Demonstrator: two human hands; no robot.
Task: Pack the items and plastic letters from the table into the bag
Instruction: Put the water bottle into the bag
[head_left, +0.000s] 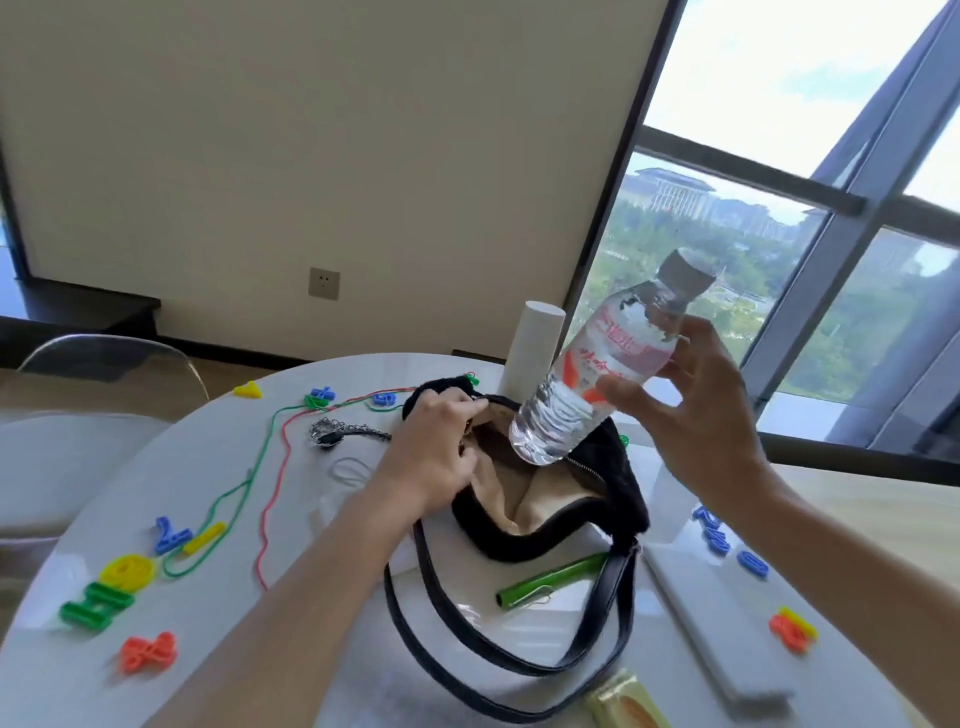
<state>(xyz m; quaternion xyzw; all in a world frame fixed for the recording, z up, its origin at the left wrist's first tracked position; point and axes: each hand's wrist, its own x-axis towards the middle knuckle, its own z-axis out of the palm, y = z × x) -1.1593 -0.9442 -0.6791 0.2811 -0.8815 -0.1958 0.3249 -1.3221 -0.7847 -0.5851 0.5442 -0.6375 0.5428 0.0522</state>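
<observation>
There is one view only, taken from the person's head and looking forward and down across the round white worktop (322, 525). The wide lens bends the edges and the whole picture is tilted. It sits close: both forearms reach in from the bottom edge, and the black bag (550, 525) lies near the centre. Beyond the worktop it faces a cream wall (322, 156), with a tall window (779, 218) to the right.

Yellow packet (626, 704) cut off by bottom edge; bottle (597, 374) label text blurred; bag (545, 499) interior partly hidden behind bottle.
</observation>
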